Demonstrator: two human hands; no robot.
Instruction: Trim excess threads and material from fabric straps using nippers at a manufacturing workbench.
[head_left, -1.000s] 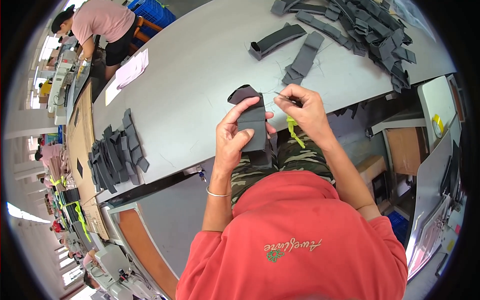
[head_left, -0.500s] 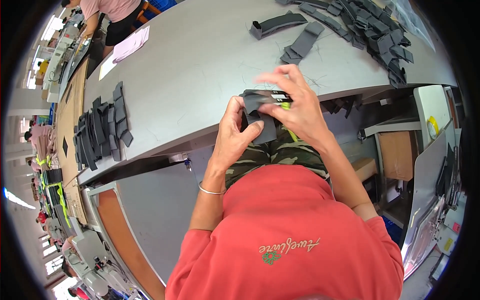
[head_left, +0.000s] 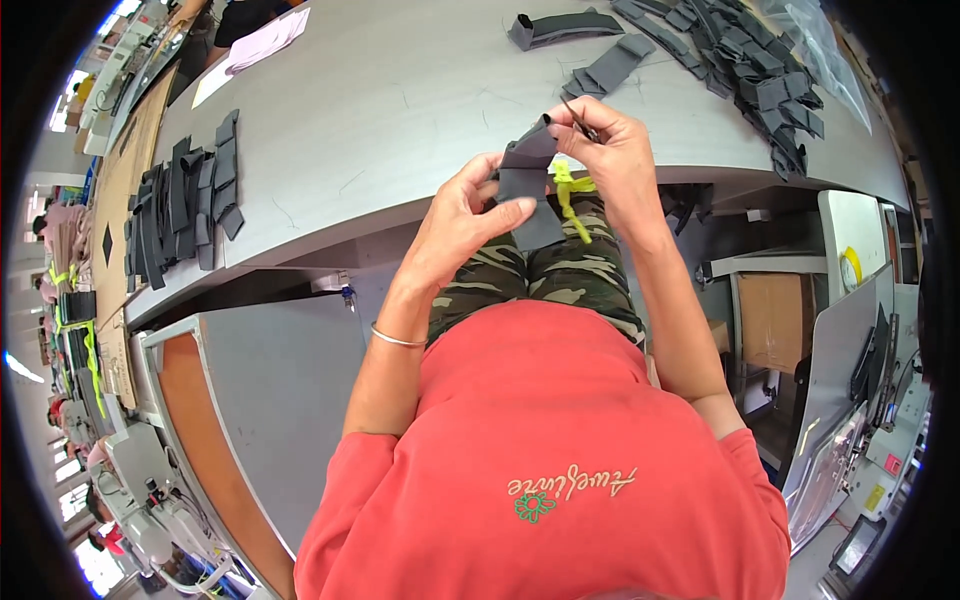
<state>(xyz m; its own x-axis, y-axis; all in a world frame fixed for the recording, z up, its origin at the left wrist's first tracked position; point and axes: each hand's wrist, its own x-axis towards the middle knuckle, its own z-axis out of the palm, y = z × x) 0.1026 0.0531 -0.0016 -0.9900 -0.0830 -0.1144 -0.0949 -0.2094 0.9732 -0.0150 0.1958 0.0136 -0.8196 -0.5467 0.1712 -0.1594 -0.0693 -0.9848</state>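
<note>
Over the table's near edge, my left hand [head_left: 455, 225] grips a folded dark grey fabric strip [head_left: 527, 182], its thumb pressed flat on the front. The strip stands upright, its lower end hanging above my lap. My right hand [head_left: 618, 158] has its thumb and fingertips at the strip's upper edge. Tucked in the same hand is a small dark pair of thread snips [head_left: 582, 122], its tip pointing up and left. A knotted yellow-green ribbon [head_left: 568, 195] dangles below that hand. Fingers of my left hand are partly hidden behind the fabric.
Similar strips lie in a row [head_left: 185, 205] on the grey table [head_left: 370, 110] at left, and in a large heap [head_left: 765, 85] at far right beside clear plastic [head_left: 820, 50]. Two single strips [head_left: 610, 65] lie ahead. Pink sheets [head_left: 268, 42] rest far left. Below right stands a cardboard box [head_left: 775, 322].
My right hand has lifted the snips from in front of the fabric to its upper edge. The strip has turned more upright, and the ribbon now hangs in plain view.
</note>
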